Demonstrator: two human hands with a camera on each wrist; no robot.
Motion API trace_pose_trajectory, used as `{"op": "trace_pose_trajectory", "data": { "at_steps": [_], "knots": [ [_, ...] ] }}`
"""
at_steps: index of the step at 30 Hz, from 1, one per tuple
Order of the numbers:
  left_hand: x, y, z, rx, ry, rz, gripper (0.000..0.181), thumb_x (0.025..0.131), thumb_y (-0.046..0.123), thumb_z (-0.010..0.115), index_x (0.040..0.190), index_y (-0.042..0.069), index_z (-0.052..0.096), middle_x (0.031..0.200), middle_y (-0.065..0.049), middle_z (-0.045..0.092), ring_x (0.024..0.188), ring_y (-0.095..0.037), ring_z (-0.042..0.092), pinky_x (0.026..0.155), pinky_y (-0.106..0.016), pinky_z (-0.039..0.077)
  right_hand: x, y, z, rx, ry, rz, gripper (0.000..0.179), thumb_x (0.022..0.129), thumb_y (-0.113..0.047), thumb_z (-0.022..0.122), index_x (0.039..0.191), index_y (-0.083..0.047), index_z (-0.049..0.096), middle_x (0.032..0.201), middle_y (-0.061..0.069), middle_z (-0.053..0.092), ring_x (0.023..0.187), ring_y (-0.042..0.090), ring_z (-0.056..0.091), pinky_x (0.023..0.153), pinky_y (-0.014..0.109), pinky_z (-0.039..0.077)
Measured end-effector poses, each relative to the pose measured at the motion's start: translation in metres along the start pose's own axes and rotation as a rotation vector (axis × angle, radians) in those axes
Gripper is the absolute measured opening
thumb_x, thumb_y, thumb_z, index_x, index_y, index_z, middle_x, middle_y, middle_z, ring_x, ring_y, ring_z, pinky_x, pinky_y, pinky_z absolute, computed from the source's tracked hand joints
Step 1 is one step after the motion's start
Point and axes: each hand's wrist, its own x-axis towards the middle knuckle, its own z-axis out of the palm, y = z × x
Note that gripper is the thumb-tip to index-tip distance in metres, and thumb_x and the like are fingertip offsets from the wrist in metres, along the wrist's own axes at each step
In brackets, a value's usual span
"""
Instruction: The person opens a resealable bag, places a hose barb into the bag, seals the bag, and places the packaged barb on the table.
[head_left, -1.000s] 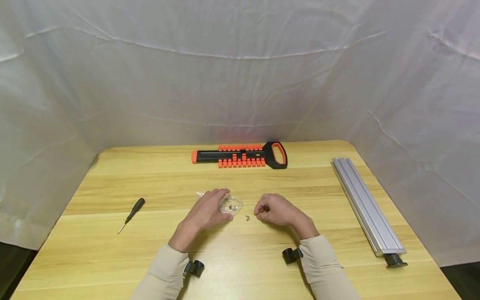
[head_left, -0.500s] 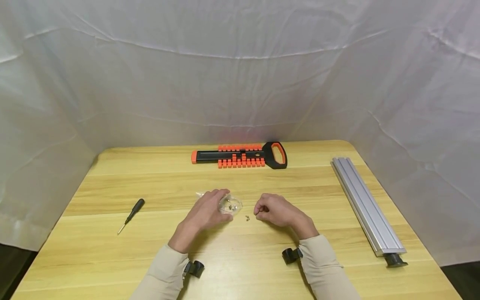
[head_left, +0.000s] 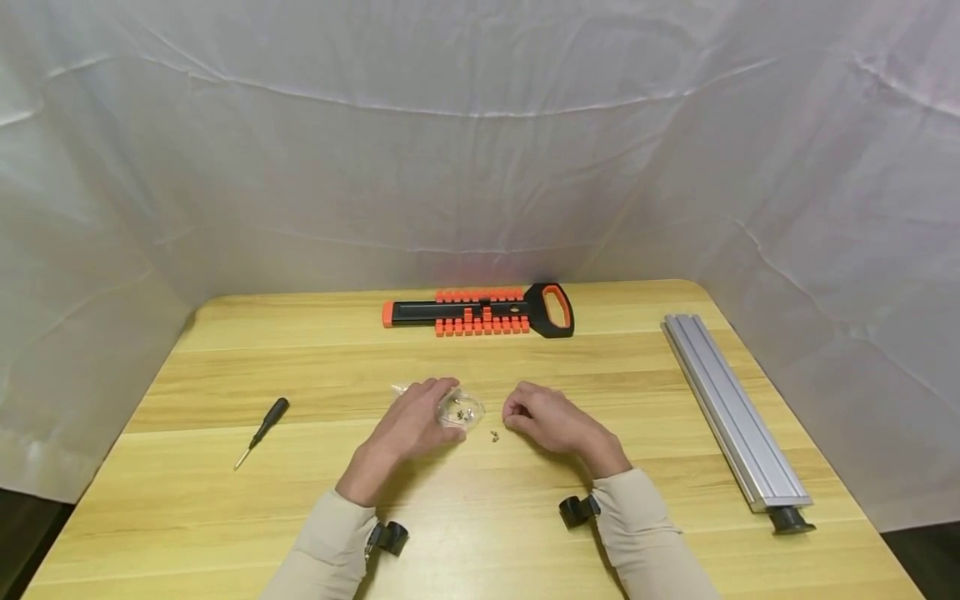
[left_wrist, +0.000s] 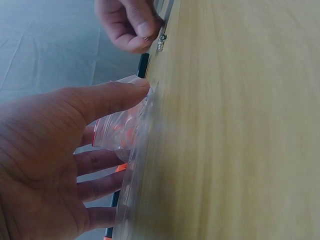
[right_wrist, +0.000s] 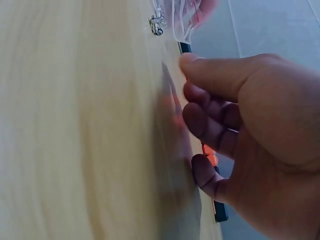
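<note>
Sleeves [head_left: 326, 533]: two beige cuffs, lower centre of the head frame.
Wrist mounts [head_left: 388, 537]: a black unit on each cuff, inner side.
Loose metal parts [head_left: 495, 437]: small, resting on the wood between the two hands, just below centre of the frame.
Right hand [head_left: 551, 419]: right of the loose parts; fingers curled in, thumb tip near the index finger. A tiny dark speck shows by the thumb tip in the left wrist view; cannot tell whether anything is pinched.
Left hand [head_left: 412, 417]: left of centre; thumb and fingers parted around the bag, holding it, thumb against its edge.
Bag [head_left: 472, 403]: clear plastic, mouth rounded open toward the right hand, just below centre of the frame; more small metal parts visible inside.
Screwdriver [head_left: 262, 425]: left of the frame, black handle to the upper right, metal tip to the lower left.
Metal bar [head_left: 735, 412]: grey, grooved, slanting along the right of the frame; black round foot at its near end.
Handled tool [head_left: 480, 312]: black and orange, lying crosswise near the far table edge, grip loop to the right.
Curtain [head_left: 465, 167]: pale, creased cloth, across the top of the frame.
</note>
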Motion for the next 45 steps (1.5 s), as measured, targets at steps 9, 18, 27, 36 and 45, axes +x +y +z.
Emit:
{"op": "trace_pose_trajectory", "data": {
  "at_steps": [9,18,27,36,45],
  "knots": [
    [-0.002,-0.001,0.0,0.005,0.002,0.009,0.08,0.073,0.037,0.083,0.142,0.018,0.046,0.134,-0.007,0.057,0.118,-0.029,0.055,0.1,-0.047,0.047,0.011,-0.003,0.007,0.074,0.06,-0.001,0.004,0.095,-0.021,0.061,0.093,-0.022,0.064,0.088,-0.009,0.057,0.081,0.006,0.052,0.074,0.023,0.047],
    [0.001,-0.001,0.0,0.01,0.003,0.012,0.08,0.074,0.037,0.083,0.142,0.018,0.045,0.136,-0.007,0.056,0.118,-0.029,0.055,0.099,-0.047,0.047,0.025,-0.022,0.018,0.069,0.09,-0.03,0.005,0.094,-0.023,0.062,0.095,-0.019,0.066,0.086,-0.01,0.054,0.078,0.006,0.052,0.071,0.023,0.047],
    [0.001,-0.001,0.001,0.017,0.0,0.004,0.08,0.075,0.038,0.081,0.143,0.02,0.044,0.141,-0.006,0.053,0.124,-0.03,0.052,0.106,-0.048,0.043,0.032,-0.034,0.025,0.036,0.094,0.007,0.007,0.094,-0.023,0.063,0.098,-0.02,0.068,0.087,-0.01,0.054,0.078,0.005,0.052,0.073,0.023,0.047],
    [0.0,-0.002,0.001,0.009,0.005,0.004,0.08,0.074,0.037,0.082,0.143,0.019,0.045,0.139,-0.006,0.055,0.12,-0.029,0.054,0.101,-0.047,0.046,0.027,-0.034,0.02,0.061,0.099,0.027,0.011,0.097,-0.021,0.058,0.102,-0.018,0.067,0.088,-0.009,0.055,0.079,0.007,0.052,0.075,0.025,0.048],
    [0.0,-0.001,0.001,0.008,0.011,0.001,0.08,0.073,0.037,0.083,0.142,0.019,0.046,0.135,-0.005,0.057,0.116,-0.027,0.055,0.097,-0.045,0.049,0.02,-0.024,0.019,0.058,0.108,0.023,0.011,0.096,-0.022,0.059,0.102,-0.019,0.067,0.089,-0.011,0.056,0.08,0.005,0.053,0.075,0.024,0.049]
  ]
}}
